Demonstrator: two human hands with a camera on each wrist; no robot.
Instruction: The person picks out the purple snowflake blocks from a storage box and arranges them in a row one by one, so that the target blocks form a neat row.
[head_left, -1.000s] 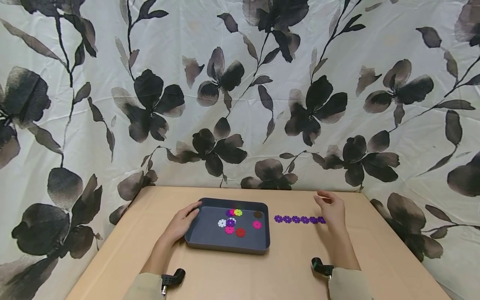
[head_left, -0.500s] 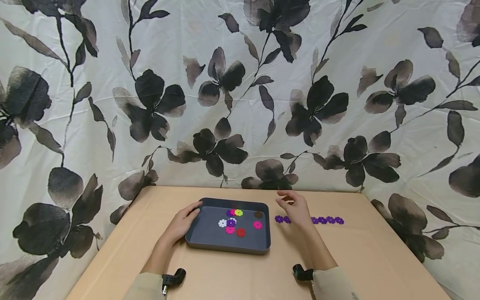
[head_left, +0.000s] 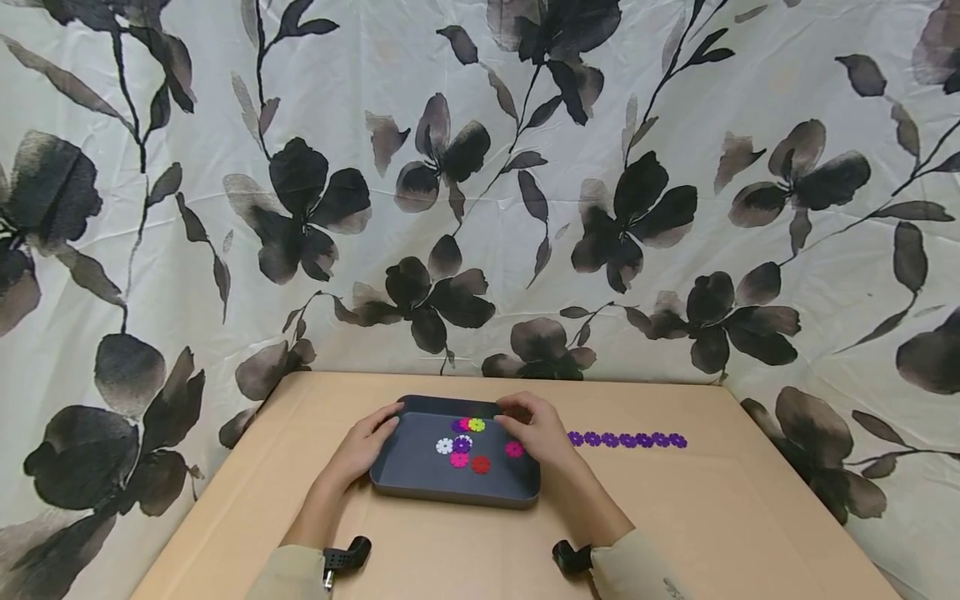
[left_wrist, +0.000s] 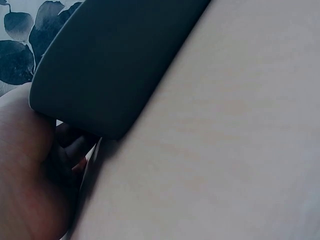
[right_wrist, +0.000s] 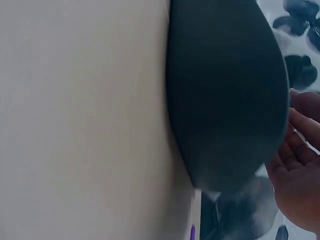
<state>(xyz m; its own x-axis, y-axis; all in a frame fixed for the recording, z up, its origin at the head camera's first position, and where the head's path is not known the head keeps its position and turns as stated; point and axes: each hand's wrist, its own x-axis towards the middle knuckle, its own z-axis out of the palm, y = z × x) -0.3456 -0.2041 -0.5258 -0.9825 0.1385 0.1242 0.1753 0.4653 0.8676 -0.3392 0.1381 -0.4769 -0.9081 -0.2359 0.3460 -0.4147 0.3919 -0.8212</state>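
Note:
A dark grey rectangular tray (head_left: 420,487) lies on the table and holds several small flower-shaped discs, among them a red disc (head_left: 481,465), a white disc (head_left: 445,447), a yellow-green disc (head_left: 476,425) and a pink disc (head_left: 513,449). My left hand (head_left: 363,446) grips the tray's left side, thumb at the rim and fingers lower down, as the left wrist view shows. Over the tray's right rim hovers my right hand (head_left: 542,429), its thumb and fingers apart with nothing visible between them. It hides the tray's far right corner.
Right of the tray, a row of purple flower discs (head_left: 626,440) runs across the light wooden-coloured table (head_left: 720,517); my right hand covers its left end. A floral cloth (head_left: 465,250) hangs behind the table's far edge.
My right hand has moved left from the right end of the purple row, over the row, to the tray's right side, covering the brown disc. The left hand and tray stay put.

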